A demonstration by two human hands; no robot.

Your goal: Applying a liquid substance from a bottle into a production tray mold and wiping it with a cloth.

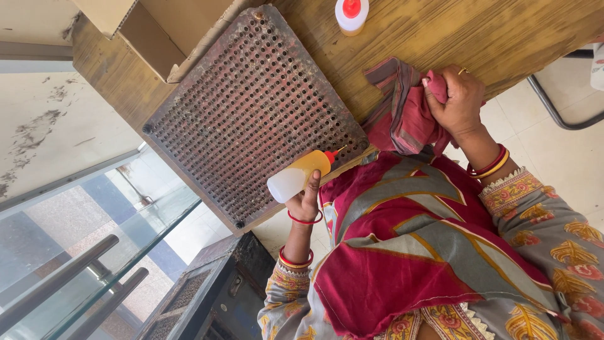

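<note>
My left hand [304,203] grips a translucent squeeze bottle [297,176] with yellowish liquid and a red nozzle. It is tilted, with its tip at the near edge of a rusty perforated metal plate [251,107]. The plate lies on a wooden table [478,31]. My right hand [458,94] clutches a bunched red and grey cloth [402,113] on the table just right of the plate. Red bangles sit on both wrists, and a red and grey patterned garment covers my lap.
A second squeeze bottle [351,14] with a red cap stands at the table's far side. An open cardboard box [157,31] overlaps the plate's far left corner. A dark metal frame [207,296] sits on the floor below, beside a glass panel with metal rails [75,277]. A chair leg [553,107] shows at right.
</note>
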